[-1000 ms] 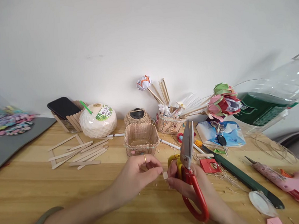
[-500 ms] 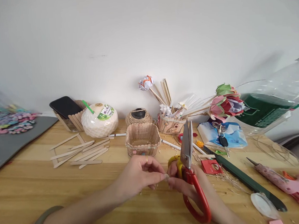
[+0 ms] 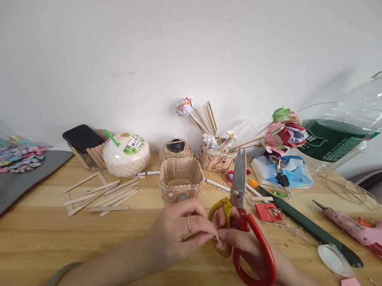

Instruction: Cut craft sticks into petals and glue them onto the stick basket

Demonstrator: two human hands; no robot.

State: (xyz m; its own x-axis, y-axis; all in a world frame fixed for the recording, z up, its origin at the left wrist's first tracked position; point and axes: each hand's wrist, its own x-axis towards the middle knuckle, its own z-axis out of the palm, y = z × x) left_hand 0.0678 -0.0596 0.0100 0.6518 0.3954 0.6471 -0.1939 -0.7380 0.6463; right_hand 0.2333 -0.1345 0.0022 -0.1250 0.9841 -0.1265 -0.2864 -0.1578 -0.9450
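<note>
Both our hands meet at lower centre: left hand (image 3: 179,231) fingers pinch a tiny wood bit, right hand (image 3: 247,243) grips upright scissors (image 3: 245,226); popsicle-stick basket (image 3: 180,178) looks built, spare sticks (image 3: 99,197) remain.

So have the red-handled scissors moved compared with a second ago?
Yes. The red-handled scissors have tilted: the blade tip leans left, nearer the popsicle-stick basket, and the red loop sits lower and further right on the wooden table.

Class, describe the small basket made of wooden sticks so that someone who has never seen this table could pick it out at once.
On the wooden table, look just beyond the two hands, in front of the twine ball. The basket is an open cup walled with upright sticks, with trim and coloured dots along its base, unlike the loose flat sticks lying to its left.
</note>
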